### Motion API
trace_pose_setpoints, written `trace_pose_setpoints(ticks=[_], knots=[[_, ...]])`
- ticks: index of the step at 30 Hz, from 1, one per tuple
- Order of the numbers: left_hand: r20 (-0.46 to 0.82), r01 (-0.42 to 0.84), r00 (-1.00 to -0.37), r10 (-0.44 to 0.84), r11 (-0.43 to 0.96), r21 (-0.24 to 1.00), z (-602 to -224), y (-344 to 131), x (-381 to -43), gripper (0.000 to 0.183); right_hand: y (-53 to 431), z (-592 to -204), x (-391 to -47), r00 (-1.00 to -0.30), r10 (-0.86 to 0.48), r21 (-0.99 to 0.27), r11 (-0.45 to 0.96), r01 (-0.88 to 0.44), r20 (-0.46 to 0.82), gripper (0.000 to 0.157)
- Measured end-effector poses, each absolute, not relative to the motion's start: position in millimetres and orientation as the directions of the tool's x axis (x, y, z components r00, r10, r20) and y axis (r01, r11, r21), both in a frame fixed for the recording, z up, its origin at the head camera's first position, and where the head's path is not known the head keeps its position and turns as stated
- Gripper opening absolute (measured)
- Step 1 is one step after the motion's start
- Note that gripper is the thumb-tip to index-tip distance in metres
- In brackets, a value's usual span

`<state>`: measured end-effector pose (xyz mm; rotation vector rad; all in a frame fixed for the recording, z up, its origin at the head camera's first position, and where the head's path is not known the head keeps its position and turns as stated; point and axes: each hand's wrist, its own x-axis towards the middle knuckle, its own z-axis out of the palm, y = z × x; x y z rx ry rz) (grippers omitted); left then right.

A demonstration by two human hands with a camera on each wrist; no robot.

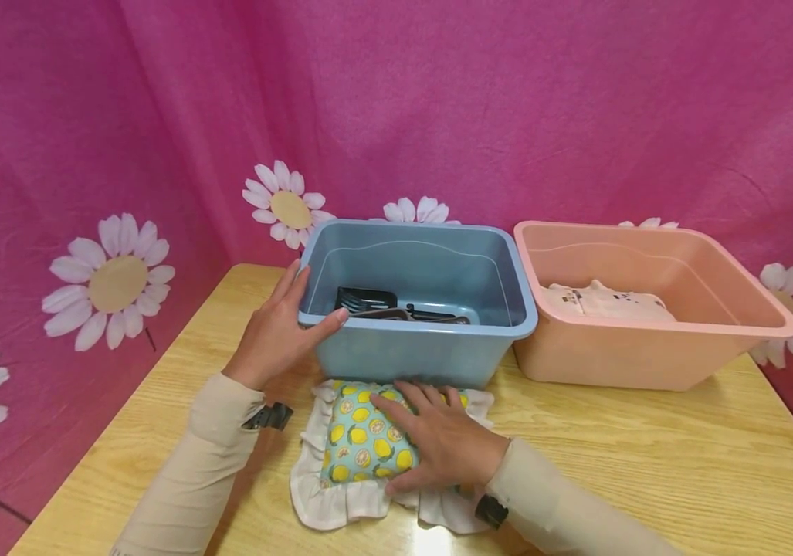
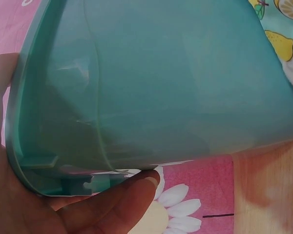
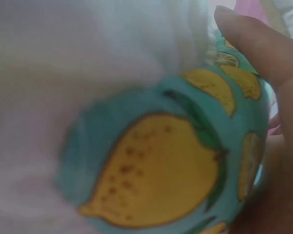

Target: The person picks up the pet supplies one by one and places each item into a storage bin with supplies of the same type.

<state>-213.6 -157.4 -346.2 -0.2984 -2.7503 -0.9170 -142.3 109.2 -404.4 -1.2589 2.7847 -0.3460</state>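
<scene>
My left hand (image 1: 272, 333) holds the front left corner of a blue plastic bin (image 1: 431, 355). Its thumb lies at the front rim and its fingers along the left side; the left wrist view shows the fingertips against the outer wall (image 2: 176, 97). Spread over a small lemon-print cushion (image 1: 361, 436) with a white ruffled edge is my right hand (image 1: 448, 440). The cushion lies flat on the table in front of the bin. Up close in the right wrist view, the lemon fabric (image 3: 156, 170) bulges beside the thumb (image 3: 254, 44).
Inside the blue bin lie a black slotted turner (image 1: 367, 300) and other dark utensils. To the right, a pink bin (image 1: 618, 355) holds cream patterned cloth (image 1: 604, 301). Both stand on a wooden table (image 1: 660, 455) before a magenta daisy curtain (image 1: 438, 108).
</scene>
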Motion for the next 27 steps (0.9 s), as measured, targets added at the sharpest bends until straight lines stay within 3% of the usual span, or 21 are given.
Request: trace_pose_setpoints(ticks=[14, 27], knots=[[0.269, 0.253, -0.957, 0.112, 0.779, 0.574, -346.9, -157.9, -213.5, 0.101, 109.3, -413.8, -144.3, -0.704, -0.709, -0.308, 0.677, -0.668, -0.032, 0.114], [0.275, 0.261, -0.954, 0.118, 0.778, 0.572, -345.9, -157.2, -213.0, 0.101, 108.4, -416.0, -146.6, -0.703, -0.710, -0.270, 0.684, -0.678, -0.034, 0.112]])
